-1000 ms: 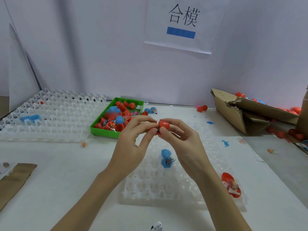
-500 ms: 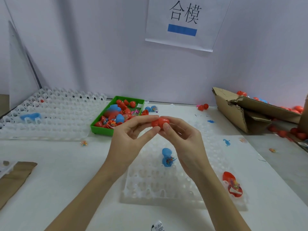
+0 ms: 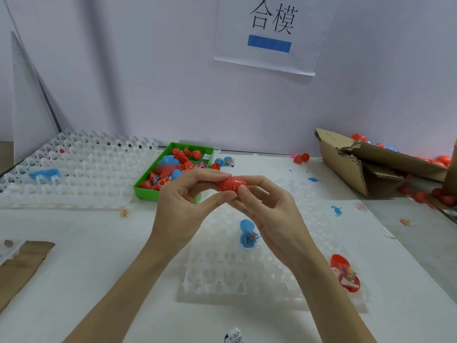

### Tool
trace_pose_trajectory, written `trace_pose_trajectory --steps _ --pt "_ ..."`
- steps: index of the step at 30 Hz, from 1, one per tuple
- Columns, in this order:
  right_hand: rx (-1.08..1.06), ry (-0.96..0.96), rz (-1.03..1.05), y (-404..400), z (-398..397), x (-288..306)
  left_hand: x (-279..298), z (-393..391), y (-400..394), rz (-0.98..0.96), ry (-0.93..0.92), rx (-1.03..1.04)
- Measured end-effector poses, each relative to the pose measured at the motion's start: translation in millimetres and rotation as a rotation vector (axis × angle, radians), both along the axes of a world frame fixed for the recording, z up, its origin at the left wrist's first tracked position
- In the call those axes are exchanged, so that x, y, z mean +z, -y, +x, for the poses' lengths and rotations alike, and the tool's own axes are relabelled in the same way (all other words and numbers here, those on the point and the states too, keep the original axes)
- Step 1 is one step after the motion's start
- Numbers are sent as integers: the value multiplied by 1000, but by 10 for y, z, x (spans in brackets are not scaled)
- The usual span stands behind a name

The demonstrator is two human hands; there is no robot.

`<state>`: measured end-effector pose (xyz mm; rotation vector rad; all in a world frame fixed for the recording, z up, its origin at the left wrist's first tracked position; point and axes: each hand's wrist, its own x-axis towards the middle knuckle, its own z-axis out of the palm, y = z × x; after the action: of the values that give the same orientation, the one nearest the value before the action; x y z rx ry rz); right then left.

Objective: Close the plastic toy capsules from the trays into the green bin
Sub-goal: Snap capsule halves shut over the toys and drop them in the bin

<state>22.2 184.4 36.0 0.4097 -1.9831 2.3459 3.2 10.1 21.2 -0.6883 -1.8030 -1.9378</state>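
- A pale lilac-grey wall point(image 3: 148, 82) stood behind the white worktop point(image 3: 74, 256), meeting it along a straight seam
- A white paper sign point(image 3: 272, 33) hung on that wall, printed with two black characters above a blue bar
- A white panel point(image 3: 27, 107) leaned at the far left, its edge rising to a point
- Torn brown cardboard point(image 3: 358, 167) lay on the worktop's right side, and a flat brown cardboard piece point(image 3: 19, 266) lay at its left edge
- Soft, even light fell across everything, with faint shadows
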Motion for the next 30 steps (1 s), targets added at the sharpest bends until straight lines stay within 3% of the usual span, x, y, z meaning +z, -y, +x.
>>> trace_pose_trajectory --steps 3,7,17,22,30 --pt "8 29 18 -18 -13 -2 3 -1 24 -41 -16 -5" --pt "114 112 -80 -56 -29 -15 -6 -8 49 -200 -59 153" --pt "370 318 -626 65 -13 -86 -71 105 -158 -354 -246 279" --pt "414 360 -562 105 -42 -141 -35 56 -64 -430 -375 426" --pt "391 388 -597 98 -53 -139 -22 15 -18 -505 -321 310"
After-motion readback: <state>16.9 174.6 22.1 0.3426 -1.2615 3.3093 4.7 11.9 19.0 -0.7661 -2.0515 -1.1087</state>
